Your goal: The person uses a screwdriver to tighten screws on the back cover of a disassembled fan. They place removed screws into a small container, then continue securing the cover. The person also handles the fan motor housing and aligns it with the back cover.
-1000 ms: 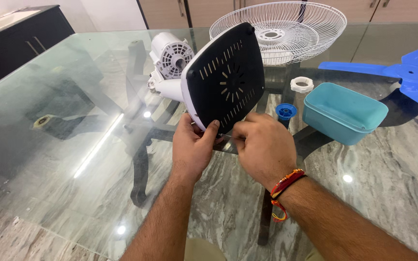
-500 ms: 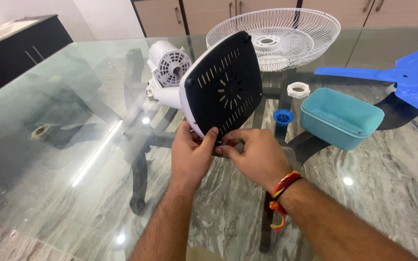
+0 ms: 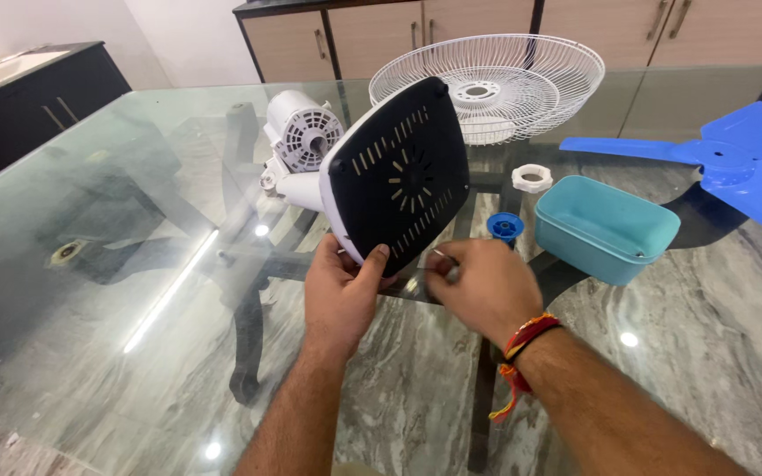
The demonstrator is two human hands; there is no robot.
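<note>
A fan base [image 3: 403, 172] stands tilted on its edge, its black slotted underside facing me, with a white rim. It joins a white neck and a white motor housing [image 3: 303, 137] lying on the glass table [image 3: 134, 220]. My left hand [image 3: 341, 295] grips the base's lower edge, thumb on the black face. Just right of that edge, my right hand [image 3: 478, 286] has its fingertips pinched on a small thin metal piece [image 3: 439, 255] that looks like a screw. A red and orange thread is tied around the right wrist.
A teal plastic tub [image 3: 606, 227] sits to the right, with a blue cap [image 3: 505, 226] and a white ring nut [image 3: 532, 178] beside it. A white wire fan guard [image 3: 487, 84] lies behind. A blue fan blade [image 3: 734, 163] is at far right. Wooden cabinets [image 3: 372, 35] line the back.
My right hand has drawn back from the base's lower edge, fingertips now pinched on the small metal piece. My left hand keeps its grip on the base.
</note>
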